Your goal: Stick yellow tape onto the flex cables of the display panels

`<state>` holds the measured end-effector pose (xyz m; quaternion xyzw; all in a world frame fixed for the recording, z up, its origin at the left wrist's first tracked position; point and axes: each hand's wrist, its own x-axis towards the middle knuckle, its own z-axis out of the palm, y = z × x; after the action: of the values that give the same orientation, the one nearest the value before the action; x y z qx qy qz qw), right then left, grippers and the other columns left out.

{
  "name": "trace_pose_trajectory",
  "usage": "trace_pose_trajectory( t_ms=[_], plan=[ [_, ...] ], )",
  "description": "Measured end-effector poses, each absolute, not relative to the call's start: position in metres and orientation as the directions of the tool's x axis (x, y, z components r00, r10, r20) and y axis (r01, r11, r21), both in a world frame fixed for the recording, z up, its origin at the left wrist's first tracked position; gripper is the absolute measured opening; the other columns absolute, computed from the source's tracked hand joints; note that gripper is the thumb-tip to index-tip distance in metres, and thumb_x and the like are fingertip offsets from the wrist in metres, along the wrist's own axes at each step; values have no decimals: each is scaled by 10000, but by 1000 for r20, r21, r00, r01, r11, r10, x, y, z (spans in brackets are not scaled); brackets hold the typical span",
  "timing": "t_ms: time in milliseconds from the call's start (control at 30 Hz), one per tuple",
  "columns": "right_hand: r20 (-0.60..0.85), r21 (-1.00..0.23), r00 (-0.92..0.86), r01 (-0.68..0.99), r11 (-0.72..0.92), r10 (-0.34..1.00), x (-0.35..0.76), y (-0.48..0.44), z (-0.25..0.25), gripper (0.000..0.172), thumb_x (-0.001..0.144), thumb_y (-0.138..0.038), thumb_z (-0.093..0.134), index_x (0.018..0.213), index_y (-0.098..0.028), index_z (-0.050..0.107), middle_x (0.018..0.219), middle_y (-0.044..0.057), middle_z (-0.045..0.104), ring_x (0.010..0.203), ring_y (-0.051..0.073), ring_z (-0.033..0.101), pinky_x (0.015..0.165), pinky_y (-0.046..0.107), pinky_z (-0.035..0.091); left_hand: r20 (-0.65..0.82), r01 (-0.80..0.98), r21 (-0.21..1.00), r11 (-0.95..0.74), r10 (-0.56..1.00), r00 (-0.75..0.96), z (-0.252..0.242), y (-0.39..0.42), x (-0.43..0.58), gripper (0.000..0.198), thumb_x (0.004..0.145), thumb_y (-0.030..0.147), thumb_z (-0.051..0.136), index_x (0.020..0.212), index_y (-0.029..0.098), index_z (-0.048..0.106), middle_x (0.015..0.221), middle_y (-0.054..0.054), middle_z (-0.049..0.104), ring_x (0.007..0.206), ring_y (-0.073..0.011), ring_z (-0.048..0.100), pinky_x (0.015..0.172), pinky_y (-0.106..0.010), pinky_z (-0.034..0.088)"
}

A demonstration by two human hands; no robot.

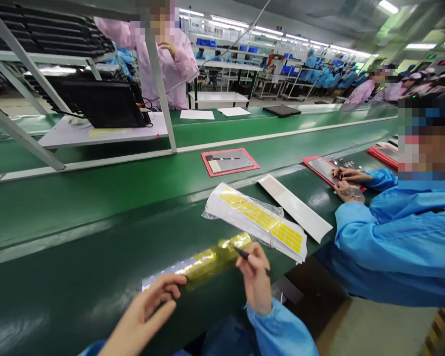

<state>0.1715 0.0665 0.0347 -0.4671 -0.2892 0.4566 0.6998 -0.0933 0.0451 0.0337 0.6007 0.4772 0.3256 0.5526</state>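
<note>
A shiny sheet of yellow film stickers (203, 261) lies on the dark green bench in front of me, its left part clear or whitish. My left hand (148, 304) is at the near edge of that sheet, fingertips on or just over it, thumb apart and nothing gripped. Between the fingers of my right hand (255, 277) are black tweezers (242, 252), their tip over the sheet's right part. A small blurred yellow bit shows near the tip; whether the tweezers hold it I cannot tell. Beyond lies a stack of white sheets with yellow labels (261, 217) on a clear plastic bag.
A white strip (296, 207) lies right of the stack. On the green conveyor (133, 185) is a red-edged tray (230, 162) with a grey panel. At right, a co-worker in blue (396, 232) handles another red tray (324, 170). A metal frame post (161, 89) stands at far left.
</note>
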Motion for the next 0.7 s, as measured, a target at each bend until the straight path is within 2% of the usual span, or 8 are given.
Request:
trace_pose_trajectory(
  t_ms=[67, 133, 200, 300, 400, 533, 700],
  plan=[
    [-46, -918, 510, -360, 165, 859, 191, 71, 25, 157, 763, -316, 672, 781, -201, 566, 570, -37, 601, 406, 56, 336, 418, 190, 278, -307, 124, 952, 281, 897, 318, 69, 79, -105, 388, 797, 485, 729, 1082, 222, 701, 1045, -89, 670, 836, -176, 627, 733, -223, 537],
    [-40, -938, 579, -302, 169, 814, 203, 75, 14, 157, 746, -303, 670, 785, -207, 552, 560, -39, 596, 409, 60, 309, 417, 198, 244, -407, 100, 913, 396, 858, 314, 93, 127, -104, 387, 756, 379, 773, 1068, 159, 709, 984, -98, 671, 745, -134, 586, 661, -185, 500],
    [-34, -950, 607, -265, 163, 794, 206, 77, 4, 165, 755, -307, 671, 792, -208, 544, 572, -34, 604, 416, 64, 308, 418, 203, 227, -463, 106, 885, 454, 834, 300, 101, 183, -95, 286, 758, 229, 745, 1009, 96, 712, 943, -111, 665, 685, -121, 572, 602, -188, 483],
    [-33, -952, 629, -256, 167, 777, 204, 78, -4, 173, 779, -316, 669, 795, -208, 535, 575, -33, 613, 419, 62, 302, 423, 202, 220, -497, 129, 866, 482, 858, 131, 93, 270, -70, 148, 827, 56, 612, 956, 54, 684, 842, -83, 641, 591, -65, 517, 556, -163, 440],
    [-40, -950, 641, -262, 170, 766, 204, 78, -6, 168, 793, -315, 662, 793, -206, 534, 563, -35, 611, 414, 60, 297, 423, 201, 216, -467, 155, 876, 457, 883, 35, 80, 344, -37, 57, 884, 100, 621, 904, 48, 635, 766, -46, 595, 533, -40, 450, 480, -148, 361],
    [-49, -955, 631, -258, 150, 774, 205, 78, -6, 164, 801, -318, 654, 799, -201, 539, 581, -24, 629, 404, 59, 304, 418, 202, 216, -437, 244, 861, 446, 895, -91, 66, 402, 5, 219, 949, 295, 621, 905, 82, 594, 749, -6, 558, 573, -67, 488, 524, -180, 435],
    [-66, -959, 627, -256, 125, 776, 206, 78, -7, 171, 798, -327, 656, 803, -200, 542, 594, -16, 646, 400, 58, 293, 413, 202, 217, -423, 322, 822, 469, 883, -204, 49, 430, 28, 279, 939, 326, 636, 799, 93, 573, 704, 10, 535, 588, -78, 495, 574, -206, 454]
  ],
)
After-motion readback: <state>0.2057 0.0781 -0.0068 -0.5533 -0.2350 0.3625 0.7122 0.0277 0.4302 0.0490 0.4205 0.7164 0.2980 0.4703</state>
